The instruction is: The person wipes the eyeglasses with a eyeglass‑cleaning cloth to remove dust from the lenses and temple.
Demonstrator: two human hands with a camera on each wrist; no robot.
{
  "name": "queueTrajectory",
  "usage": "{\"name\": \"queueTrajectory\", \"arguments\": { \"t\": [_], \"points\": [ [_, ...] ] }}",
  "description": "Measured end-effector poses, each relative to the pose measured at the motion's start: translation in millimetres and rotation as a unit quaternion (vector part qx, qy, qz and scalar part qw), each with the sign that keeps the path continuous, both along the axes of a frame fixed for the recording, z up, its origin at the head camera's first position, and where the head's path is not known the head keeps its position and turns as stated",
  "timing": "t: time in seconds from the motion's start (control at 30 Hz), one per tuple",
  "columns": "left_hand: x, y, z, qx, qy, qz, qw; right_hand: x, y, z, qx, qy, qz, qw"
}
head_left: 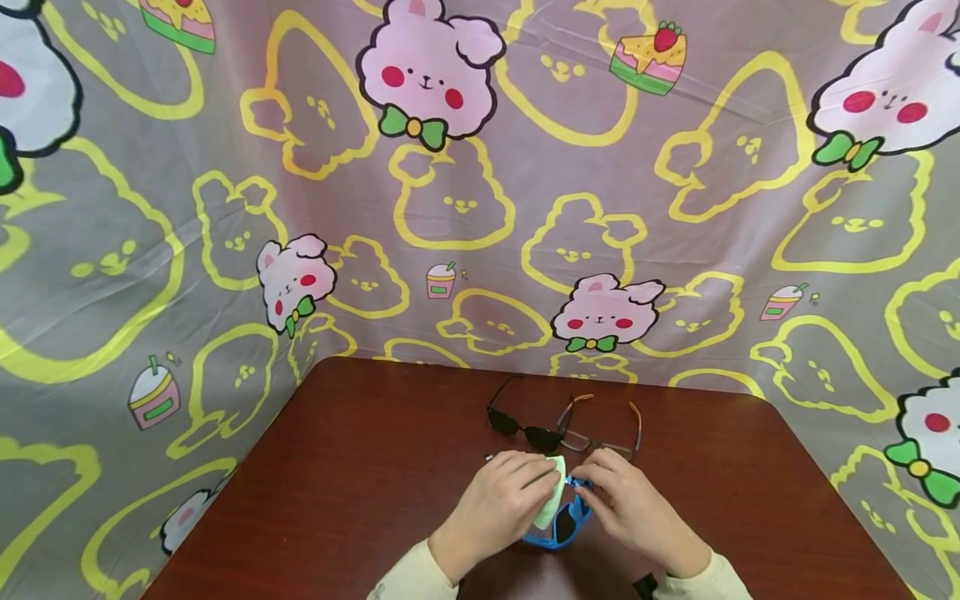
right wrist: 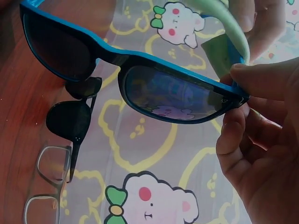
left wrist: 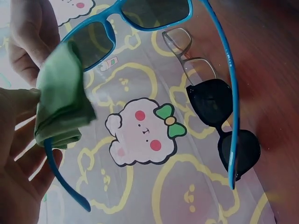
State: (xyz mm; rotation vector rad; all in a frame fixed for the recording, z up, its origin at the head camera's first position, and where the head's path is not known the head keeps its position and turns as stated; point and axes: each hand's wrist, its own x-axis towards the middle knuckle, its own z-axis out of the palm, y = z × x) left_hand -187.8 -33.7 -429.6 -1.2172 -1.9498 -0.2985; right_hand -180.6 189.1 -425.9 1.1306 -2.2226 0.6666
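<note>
Blue-framed sunglasses (head_left: 566, 523) with dark lenses are held up between my two hands, close over the near part of the table. My right hand (head_left: 633, 507) pinches the corner of the frame by the hinge, as the right wrist view shows from close by. A folded light green cloth (left wrist: 65, 95) is in my left hand (head_left: 501, 502), wrapped around one blue temple arm (left wrist: 67, 184), whose tip sticks out below it. The other temple (left wrist: 232, 93) extends free, unfolded.
Beyond my hands, black sunglasses (head_left: 525, 429) lie on the brown table (head_left: 345, 467) with temples open. Beside them to the right are clear-lensed glasses (head_left: 576, 441) with orange-tipped temples. A patterned rabbit curtain (head_left: 465, 275) encloses the table's back and sides.
</note>
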Motion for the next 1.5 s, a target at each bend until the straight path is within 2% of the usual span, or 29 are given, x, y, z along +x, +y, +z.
{"name": "queueTrajectory", "arguments": {
  "t": [0.17, 0.27, 0.47, 0.93, 1.03, 1.2, 1.5],
  "points": [
    [-1.7, 2, -1.0, 0.011, 0.007, 0.004, 0.9999, 0.2, -1, 0.5, -0.004, 0.005, 0.011, 1.000],
    [-2.4, 3, -1.1, 0.005, 0.009, 0.008, 0.9999, 0.1, -1, 0.7, -0.009, 0.012, 0.015, 1.000],
    [-2.2, 5, -2.9, -0.009, 0.019, 0.015, 0.9997, 0.9, -1, -1.1, -0.008, -0.003, 0.019, 1.000],
    [-6.8, 10, -9.6, 0.033, 0.066, 0.016, 0.9972, 2.3, -5, -0.8, 0.004, 0.000, 0.011, 1.000],
    [-7.4, 11, -10.3, 0.035, 0.085, 0.018, 0.9956, 2.3, -6, -1.8, 0.004, 0.001, 0.011, 1.000],
    [-6.8, 11, -5.9, 0.035, 0.120, 0.009, 0.9921, 2.5, -7, -2.7, 0.003, 0.001, 0.006, 1.000],
    [-2.0, 6, 7.0, 0.021, 0.141, 0.006, 0.9898, 0.0, -8, -3.5, 0.008, -0.007, 0.016, 1.000]
  ]
}}
